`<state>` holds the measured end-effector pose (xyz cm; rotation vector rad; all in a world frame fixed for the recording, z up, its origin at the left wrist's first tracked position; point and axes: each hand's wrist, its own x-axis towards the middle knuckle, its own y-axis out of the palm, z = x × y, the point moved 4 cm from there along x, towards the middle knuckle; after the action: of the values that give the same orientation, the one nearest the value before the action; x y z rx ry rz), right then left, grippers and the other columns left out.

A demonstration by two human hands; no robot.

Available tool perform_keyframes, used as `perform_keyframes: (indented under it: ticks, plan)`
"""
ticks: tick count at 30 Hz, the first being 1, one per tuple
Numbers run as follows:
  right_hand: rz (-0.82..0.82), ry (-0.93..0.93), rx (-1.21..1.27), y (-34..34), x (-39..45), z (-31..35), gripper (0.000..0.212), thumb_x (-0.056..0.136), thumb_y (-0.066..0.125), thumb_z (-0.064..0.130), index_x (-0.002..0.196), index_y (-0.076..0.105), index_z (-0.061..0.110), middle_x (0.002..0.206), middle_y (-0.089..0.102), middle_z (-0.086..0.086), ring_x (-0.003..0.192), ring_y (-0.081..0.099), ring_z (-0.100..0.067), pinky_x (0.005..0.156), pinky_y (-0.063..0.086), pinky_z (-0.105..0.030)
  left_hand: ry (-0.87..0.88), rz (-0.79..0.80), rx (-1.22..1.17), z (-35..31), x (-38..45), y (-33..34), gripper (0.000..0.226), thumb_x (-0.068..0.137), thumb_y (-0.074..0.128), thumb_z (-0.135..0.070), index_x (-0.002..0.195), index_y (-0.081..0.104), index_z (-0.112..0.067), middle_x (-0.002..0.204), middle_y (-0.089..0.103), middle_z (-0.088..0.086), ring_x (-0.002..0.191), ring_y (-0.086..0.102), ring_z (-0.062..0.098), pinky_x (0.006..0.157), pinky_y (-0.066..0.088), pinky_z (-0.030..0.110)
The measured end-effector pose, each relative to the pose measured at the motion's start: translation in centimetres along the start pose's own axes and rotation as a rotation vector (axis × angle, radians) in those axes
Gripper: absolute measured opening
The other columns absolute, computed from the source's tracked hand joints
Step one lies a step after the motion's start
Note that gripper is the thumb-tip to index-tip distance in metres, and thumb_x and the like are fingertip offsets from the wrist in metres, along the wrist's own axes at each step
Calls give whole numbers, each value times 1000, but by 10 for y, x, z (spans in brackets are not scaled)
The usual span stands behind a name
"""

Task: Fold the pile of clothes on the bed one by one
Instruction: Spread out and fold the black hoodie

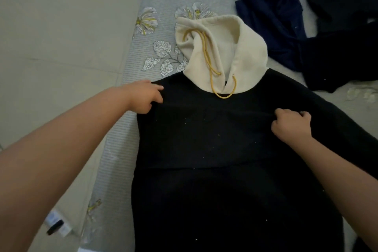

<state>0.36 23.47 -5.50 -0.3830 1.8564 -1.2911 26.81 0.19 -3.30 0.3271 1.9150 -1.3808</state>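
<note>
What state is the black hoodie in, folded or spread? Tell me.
Mostly spread. The hoodie lies flat on the bed, cream hood extended; left hand and right hand grip its chest.

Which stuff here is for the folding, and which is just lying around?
For the folding:
hoodie, gripped by the left hand and right hand
dark clothes waiting on the bed

Lying around:
white tag by the bed's edge
</note>
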Motion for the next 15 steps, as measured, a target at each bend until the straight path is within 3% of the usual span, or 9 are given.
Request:
perform_keyframes:
  ticks: [2, 5, 7, 10, 15]
  plan:
    - [12, -25, -12, -2, -2, 3, 23, 86, 42, 13, 106, 53, 9, 107, 59, -10, 106, 52, -28, 105, 20, -41, 33, -41, -136, -3, -8, 0, 39, 86, 41, -1, 119, 55, -17, 124, 55, 7, 117, 49, 25, 95, 34, 28]
    - [-9, -73, -101, -7, -2, 4, 31, 85, 43, 13, 114, 52, 16, 106, 58, -5, 107, 52, -24, 104, 21, -40, -58, -61, 69, 12, -12, 2, 31, 89, 40, -8, 117, 45, -21, 108, 59, 2, 98, 56, 23, 83, 36, 29]
    - [-62, -67, -155, -12, -1, 3, 32, 85, 44, 16, 115, 53, 21, 103, 58, -3, 102, 52, -22, 96, 25, -36, -211, -89, 173, 31, -15, 6, 29, 86, 39, -7, 113, 39, -18, 105, 59, 3, 97, 56, 23, 81, 29, 31]
    - [-136, -13, -201, -17, 8, 5, 31, 84, 45, 18, 113, 53, 24, 98, 56, -1, 96, 51, -21, 89, 25, -36, -429, -175, 19, 48, -14, 19, 26, 89, 36, -12, 114, 39, -12, 115, 56, 9, 107, 51, 25, 87, 29, 33]
    - [-110, 72, -254, -2, 30, 18, 40, 86, 46, 17, 126, 43, 22, 118, 51, -6, 113, 44, -24, 105, 22, -46, -599, -379, -70, 34, 11, 44, 35, 87, 36, -5, 122, 39, -7, 121, 48, 14, 112, 42, 28, 86, 30, 36]
